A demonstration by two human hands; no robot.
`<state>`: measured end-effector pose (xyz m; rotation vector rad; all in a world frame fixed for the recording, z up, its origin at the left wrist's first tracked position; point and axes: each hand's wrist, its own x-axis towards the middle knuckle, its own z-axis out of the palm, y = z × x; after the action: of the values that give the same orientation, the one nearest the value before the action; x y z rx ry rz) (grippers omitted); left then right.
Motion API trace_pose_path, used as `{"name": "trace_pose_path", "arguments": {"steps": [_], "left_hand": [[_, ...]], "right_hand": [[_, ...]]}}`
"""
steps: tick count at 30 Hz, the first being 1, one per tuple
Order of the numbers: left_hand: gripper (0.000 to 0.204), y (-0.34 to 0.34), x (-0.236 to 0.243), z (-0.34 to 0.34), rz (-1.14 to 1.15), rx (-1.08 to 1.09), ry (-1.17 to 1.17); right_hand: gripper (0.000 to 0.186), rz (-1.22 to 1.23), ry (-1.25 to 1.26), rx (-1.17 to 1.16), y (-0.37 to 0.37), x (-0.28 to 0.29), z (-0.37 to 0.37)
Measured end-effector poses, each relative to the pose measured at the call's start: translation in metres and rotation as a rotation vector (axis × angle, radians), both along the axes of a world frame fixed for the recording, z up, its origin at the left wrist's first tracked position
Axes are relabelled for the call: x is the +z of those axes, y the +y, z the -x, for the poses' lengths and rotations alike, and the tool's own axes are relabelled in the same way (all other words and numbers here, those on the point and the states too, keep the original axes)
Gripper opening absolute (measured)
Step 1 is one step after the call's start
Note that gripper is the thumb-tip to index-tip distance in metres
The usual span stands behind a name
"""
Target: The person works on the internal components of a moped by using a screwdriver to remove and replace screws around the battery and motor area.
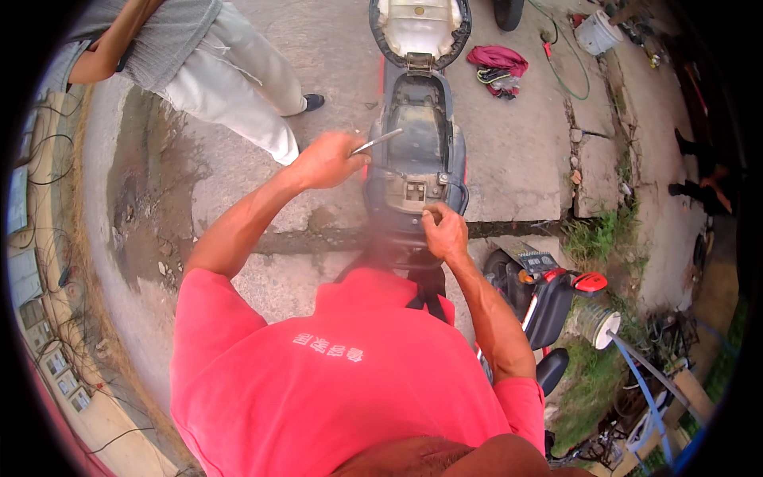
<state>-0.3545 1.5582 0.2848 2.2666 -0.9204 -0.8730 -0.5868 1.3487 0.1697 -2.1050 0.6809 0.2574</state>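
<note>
In front of me stands a scooter with its seat (420, 24) tipped up at the far end, showing a pale underside. Below it, the dark under-seat compartment (421, 127) lies uncovered. My left hand (330, 160) is closed round a slim metal tool (378, 141), whose narrow end points right, above the compartment. At the near end of the scooter body, beside a small square opening (415, 191), my right hand (445, 232) rests with its fingers curled together. Whatever those fingers hold, if anything, is hidden.
At upper left stands another person in light trousers (238, 71). A dark red cloth bundle (499, 70) lies on the concrete to the right, near a green hose (584, 87) and a white bucket (598, 33). Another two-wheeler (548, 306) is parked by my right elbow.
</note>
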Motion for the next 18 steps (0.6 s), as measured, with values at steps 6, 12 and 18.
{"name": "trace_pose_path", "arguments": {"steps": [6,12,18], "left_hand": [[0.022,0.015,0.011,0.026,0.068,-0.006,-0.041],[0.021,0.053,0.022,0.058,0.051,0.120,-0.016],[0.023,0.092,0.032,0.083,-0.034,0.367,0.098]], "right_hand": [[0.032,0.275,-0.210,0.207,-0.039,-0.037,-0.020],[0.027,0.736,-0.253,0.634,-0.059,-0.086,-0.050],[0.024,0.841,-0.118,0.809,-0.061,-0.116,-0.074]]}}
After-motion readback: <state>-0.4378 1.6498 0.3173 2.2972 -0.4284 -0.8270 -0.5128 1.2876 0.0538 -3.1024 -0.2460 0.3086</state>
